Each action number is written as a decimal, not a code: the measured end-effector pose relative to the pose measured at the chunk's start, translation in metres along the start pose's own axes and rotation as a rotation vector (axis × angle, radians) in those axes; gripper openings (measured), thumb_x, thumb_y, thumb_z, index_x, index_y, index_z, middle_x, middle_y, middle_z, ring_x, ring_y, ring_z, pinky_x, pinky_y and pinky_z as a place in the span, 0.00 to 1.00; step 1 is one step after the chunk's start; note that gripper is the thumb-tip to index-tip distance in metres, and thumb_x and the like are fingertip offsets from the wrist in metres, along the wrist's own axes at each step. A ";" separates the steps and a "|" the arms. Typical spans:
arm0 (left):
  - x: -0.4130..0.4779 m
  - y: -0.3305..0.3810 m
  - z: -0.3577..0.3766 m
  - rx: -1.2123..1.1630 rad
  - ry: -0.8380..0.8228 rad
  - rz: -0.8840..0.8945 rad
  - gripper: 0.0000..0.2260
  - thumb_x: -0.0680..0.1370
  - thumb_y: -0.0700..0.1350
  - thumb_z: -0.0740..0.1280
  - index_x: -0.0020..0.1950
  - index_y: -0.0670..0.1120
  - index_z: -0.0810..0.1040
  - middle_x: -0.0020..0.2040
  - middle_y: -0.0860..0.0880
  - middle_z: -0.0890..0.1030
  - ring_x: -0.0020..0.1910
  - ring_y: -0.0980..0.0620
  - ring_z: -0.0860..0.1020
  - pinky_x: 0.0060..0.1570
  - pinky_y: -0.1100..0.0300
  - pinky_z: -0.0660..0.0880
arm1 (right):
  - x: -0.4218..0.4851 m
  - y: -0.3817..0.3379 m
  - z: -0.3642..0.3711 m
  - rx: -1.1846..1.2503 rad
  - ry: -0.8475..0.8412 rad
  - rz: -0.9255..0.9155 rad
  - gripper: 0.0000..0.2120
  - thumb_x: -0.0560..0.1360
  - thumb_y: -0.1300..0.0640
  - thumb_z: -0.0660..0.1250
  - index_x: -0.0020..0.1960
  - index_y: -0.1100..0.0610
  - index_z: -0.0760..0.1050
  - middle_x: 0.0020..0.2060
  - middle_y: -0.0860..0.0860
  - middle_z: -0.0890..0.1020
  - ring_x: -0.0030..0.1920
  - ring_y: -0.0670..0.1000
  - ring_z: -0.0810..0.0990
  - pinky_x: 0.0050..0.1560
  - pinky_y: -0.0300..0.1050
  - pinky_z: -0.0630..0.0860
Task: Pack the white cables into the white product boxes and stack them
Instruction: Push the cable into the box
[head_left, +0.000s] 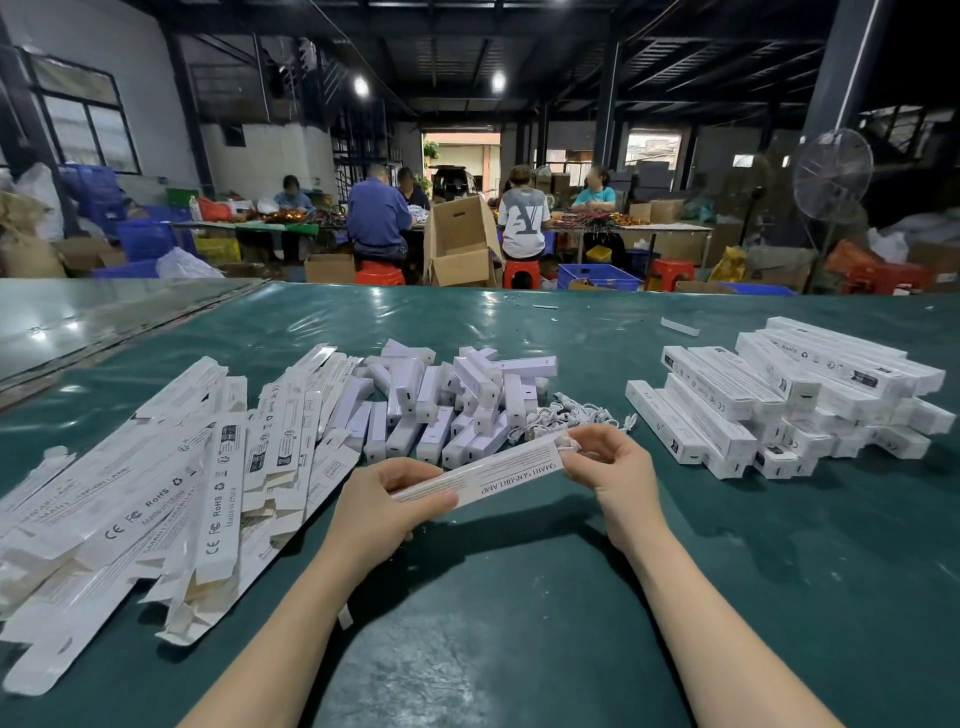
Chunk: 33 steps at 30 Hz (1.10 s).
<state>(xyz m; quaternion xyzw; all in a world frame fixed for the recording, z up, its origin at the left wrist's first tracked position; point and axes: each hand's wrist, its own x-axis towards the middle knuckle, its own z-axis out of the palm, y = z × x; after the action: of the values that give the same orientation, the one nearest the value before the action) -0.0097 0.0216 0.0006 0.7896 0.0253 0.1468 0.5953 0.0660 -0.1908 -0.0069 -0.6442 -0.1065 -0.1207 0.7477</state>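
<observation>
I hold a long white product box (498, 470) level above the green table, both hands on it. My left hand (384, 506) grips its near left end. My right hand (605, 467) is at its open right end, fingers pinching a coiled white cable (567, 443) at the mouth. More loose white cables (566, 415) lie in a small heap just behind the box. A stack of packed white boxes (789, 395) sits at the right.
Flat unfolded white box sleeves (171, 478) cover the table's left side. A pile of short white lamp units (447, 400) lies in the middle behind the cables. The green table cover (519, 597) is bare near me. Several people work at tables far behind.
</observation>
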 end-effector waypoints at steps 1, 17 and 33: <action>0.000 0.000 0.001 -0.009 0.006 -0.004 0.08 0.66 0.40 0.76 0.39 0.51 0.82 0.35 0.52 0.83 0.22 0.61 0.73 0.23 0.69 0.69 | 0.000 0.000 -0.001 0.021 -0.002 0.004 0.14 0.67 0.76 0.67 0.37 0.57 0.76 0.31 0.47 0.81 0.31 0.40 0.77 0.36 0.32 0.76; 0.005 -0.005 0.000 -0.089 0.063 -0.066 0.08 0.66 0.37 0.76 0.43 0.45 0.82 0.38 0.48 0.83 0.25 0.60 0.74 0.25 0.68 0.71 | -0.002 -0.002 0.013 0.137 -0.162 0.176 0.26 0.71 0.77 0.51 0.35 0.57 0.83 0.33 0.47 0.84 0.40 0.47 0.79 0.43 0.40 0.78; 0.007 -0.007 0.003 -0.024 0.057 -0.033 0.07 0.66 0.40 0.76 0.41 0.49 0.81 0.34 0.53 0.82 0.29 0.64 0.76 0.27 0.73 0.68 | -0.004 0.001 0.011 -0.100 0.027 0.030 0.15 0.70 0.71 0.67 0.33 0.53 0.79 0.38 0.51 0.82 0.34 0.46 0.79 0.44 0.42 0.78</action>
<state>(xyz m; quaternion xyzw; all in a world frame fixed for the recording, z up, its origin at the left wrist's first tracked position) -0.0017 0.0225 -0.0052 0.7774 0.0535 0.1597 0.6060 0.0628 -0.1793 -0.0075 -0.6808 -0.0805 -0.1233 0.7176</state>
